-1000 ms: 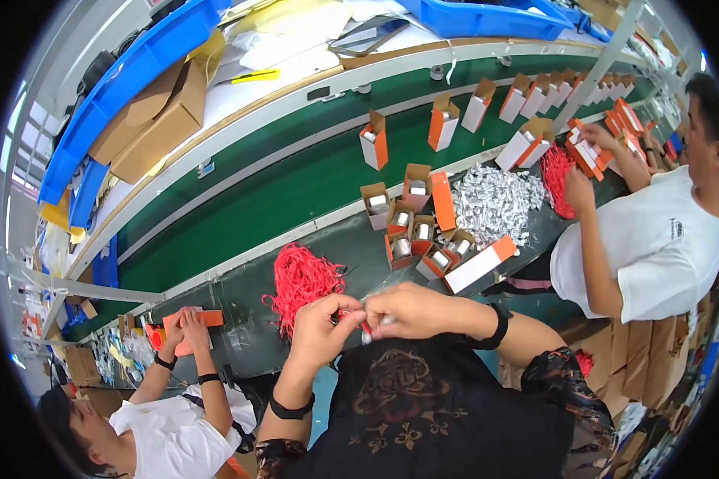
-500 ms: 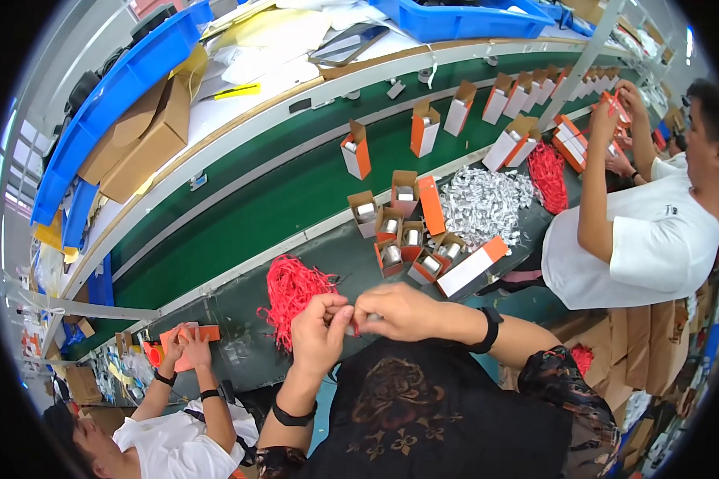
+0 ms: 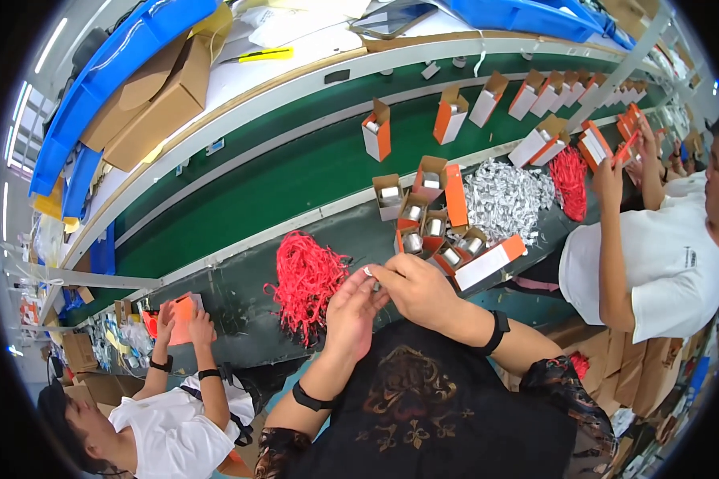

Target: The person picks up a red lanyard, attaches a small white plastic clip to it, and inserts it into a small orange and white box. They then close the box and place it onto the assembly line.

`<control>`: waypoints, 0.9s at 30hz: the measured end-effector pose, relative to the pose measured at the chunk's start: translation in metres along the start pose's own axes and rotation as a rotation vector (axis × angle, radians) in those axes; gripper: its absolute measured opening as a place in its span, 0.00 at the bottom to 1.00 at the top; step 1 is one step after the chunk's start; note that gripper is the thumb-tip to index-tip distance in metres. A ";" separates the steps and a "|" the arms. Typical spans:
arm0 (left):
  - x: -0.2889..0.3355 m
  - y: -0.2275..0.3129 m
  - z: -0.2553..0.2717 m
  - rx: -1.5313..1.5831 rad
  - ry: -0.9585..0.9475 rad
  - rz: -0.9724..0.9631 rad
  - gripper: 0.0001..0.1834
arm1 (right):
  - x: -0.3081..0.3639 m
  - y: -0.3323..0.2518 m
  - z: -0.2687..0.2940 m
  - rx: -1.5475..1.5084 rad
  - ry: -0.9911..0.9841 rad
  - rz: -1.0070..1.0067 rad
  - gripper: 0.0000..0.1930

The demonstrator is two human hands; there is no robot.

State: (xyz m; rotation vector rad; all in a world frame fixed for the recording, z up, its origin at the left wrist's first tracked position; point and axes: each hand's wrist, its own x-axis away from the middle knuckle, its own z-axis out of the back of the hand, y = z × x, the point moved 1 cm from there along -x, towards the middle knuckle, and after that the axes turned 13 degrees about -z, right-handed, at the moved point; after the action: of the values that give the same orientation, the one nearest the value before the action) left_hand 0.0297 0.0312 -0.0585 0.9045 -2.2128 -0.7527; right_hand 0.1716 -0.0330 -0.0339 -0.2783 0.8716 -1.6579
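My left hand (image 3: 351, 314) and my right hand (image 3: 420, 289) meet in front of my chest, fingers closed and tips together. A small silvery-white piece (image 3: 367, 271) shows between their fingertips; its kind is too small to tell, and the fingers hide part of it. Just left of my hands lies a tangled heap of red cords (image 3: 305, 279) on the dark worktop (image 3: 236, 299). To the right stand several open orange-and-white boxes (image 3: 411, 214) with silvery cylinders inside. Beyond them is a pile of small silvery pieces (image 3: 503, 195).
A green conveyor (image 3: 272, 176) with a row of open boxes (image 3: 449, 120) runs behind the worktop. Above it is a shelf with blue bins (image 3: 128, 84) and a yellow cutter (image 3: 265, 54). Co-workers handle orange boxes at left (image 3: 182, 319) and right (image 3: 595, 145).
My hands have risen slightly and turned, and the silvery piece now shows at their tips. The view has shifted, moving the boxes rightward. The left co-worker's hands have moved apart around an orange box.
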 end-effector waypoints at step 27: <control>-0.238 -0.062 0.058 -1.006 -0.307 -0.467 0.44 | -0.011 0.043 0.037 -0.247 0.067 -0.372 0.11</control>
State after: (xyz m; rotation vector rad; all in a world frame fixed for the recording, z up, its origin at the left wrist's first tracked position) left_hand 0.1479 0.1887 -0.2170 0.7742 -1.4709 -2.0716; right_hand 0.2294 -0.0388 -0.0338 -0.5870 1.1289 -1.9083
